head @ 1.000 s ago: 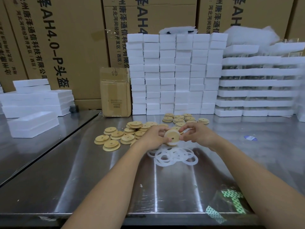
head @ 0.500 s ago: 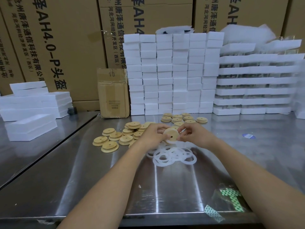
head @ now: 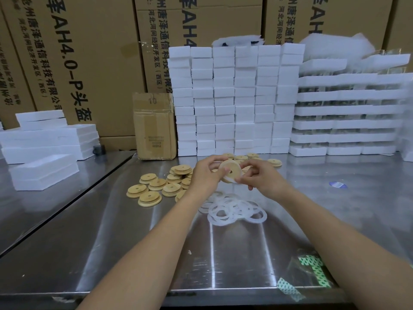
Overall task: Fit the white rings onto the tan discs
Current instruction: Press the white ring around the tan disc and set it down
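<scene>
Reaches in with both bare forearms from 5 and 7 o'clock, hands meeting over the middle of the steel table (head: 134, 242). Grips a tan disc (head: 230, 170) in the left hand (head: 206, 173), thumb laid on its near face beside the centre hole, fingers curled round the rim at 9 o'clock, disc lifted off the table and tilted to face the camera. Pinches a white ring (head: 232, 181) against the disc's lower rim, about 5 o'clock, with the right hand (head: 261, 177), thumb and forefinger closed on it, other fingers loosely bent downward. Cannot tell how far the ring sits round the disc. Shows a heap of overlapping white rings (head: 234, 210) flat on the table at 6 o'clock of the held disc, between the wrists. Shows loose tan discs (head: 156, 186), some stacked, at 8 to 9 o'clock, and a second cluster (head: 252, 156) at 12 o'clock just behind the hands. Backs onto stacked white foam blocks (head: 234, 97) at 12 o'clock, with a small carton (head: 154, 126) at 11 o'clock.
</scene>
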Available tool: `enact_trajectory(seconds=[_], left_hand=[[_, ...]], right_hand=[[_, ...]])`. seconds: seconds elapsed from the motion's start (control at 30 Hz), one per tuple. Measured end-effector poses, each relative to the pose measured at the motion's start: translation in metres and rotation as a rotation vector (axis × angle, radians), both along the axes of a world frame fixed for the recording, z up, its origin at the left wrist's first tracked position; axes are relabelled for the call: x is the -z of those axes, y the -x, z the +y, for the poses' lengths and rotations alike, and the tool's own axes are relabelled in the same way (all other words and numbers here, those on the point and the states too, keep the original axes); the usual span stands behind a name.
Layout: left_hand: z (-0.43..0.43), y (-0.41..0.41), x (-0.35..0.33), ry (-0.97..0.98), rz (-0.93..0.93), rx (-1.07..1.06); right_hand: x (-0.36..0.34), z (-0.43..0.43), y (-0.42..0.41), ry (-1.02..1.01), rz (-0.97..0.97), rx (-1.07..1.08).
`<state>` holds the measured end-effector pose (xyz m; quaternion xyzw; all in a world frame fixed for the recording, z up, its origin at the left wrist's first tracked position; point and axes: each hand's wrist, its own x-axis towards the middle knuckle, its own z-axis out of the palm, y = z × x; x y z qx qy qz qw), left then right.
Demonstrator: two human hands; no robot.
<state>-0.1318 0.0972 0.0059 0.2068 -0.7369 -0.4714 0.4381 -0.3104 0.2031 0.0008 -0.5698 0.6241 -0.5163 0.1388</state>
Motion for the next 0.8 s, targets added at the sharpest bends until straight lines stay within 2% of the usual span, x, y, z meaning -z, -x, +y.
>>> enact_trajectory(seconds=[0.23, 0.33, 0.47, 0.63, 0.8], left_hand=[[0.003, -0.005, -0.008, -0.18, 0.054, 0.087], [0.007, -0.007, -0.012, -0.258, 0.095, 0.142], [0.013, -0.006, -0.011, -0.191, 0.031, 0.142], [0.014, -0.003, -0.008, -0.154, -0.072, -0.028], [0.013, -0.004, -0.006, -0.138, -0.163, 0.02]], right_hand=[[-0.002, 0.007, -0.004, -0.015, -0.097, -0.011], [-0.006, 0.009, -0.008, -0.111, -0.168, -0.04], [-0.003, 0.009, -0.01, -0.19, -0.201, -0.099], [-0.002, 0.005, -0.009, -0.144, -0.242, -0.031], [-0.002, 0.004, -0.007, -0.127, -0.282, -0.019]])
